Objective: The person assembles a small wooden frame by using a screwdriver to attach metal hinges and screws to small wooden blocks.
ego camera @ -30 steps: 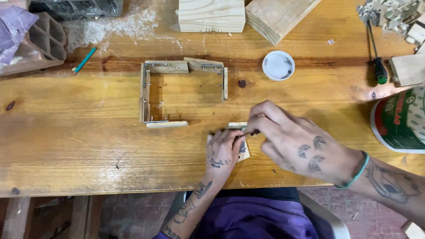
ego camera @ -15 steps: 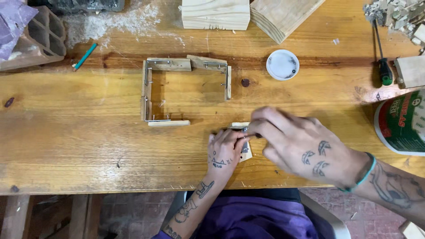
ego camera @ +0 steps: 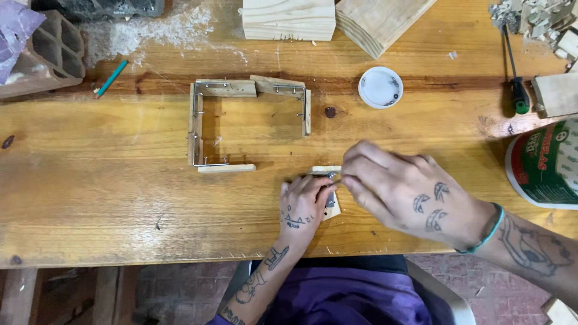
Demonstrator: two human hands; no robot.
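My left hand (ego camera: 303, 203) presses down on a small pale wood piece (ego camera: 326, 171) near the front edge of the wooden workbench (ego camera: 108, 198), fingers curled over it. My right hand (ego camera: 409, 192) comes in from the right and pinches something small and metallic at the top of that piece; the fingertips hide what it is. Just left and behind stands an open square frame of thin wood strips (ego camera: 208, 90) joined with metal brackets.
A white round lid (ego camera: 380, 87) lies behind my hands. Wood blocks (ego camera: 289, 19) and sawdust sit at the back, a brick (ego camera: 48, 57) and teal pencil (ego camera: 110, 78) at the left. A green-handled screwdriver (ego camera: 518, 96) and a red-green bag (ego camera: 551, 162) are at the right.
Both hands stay on the small wood piece with only slight finger shifts; the view has drifted a little.
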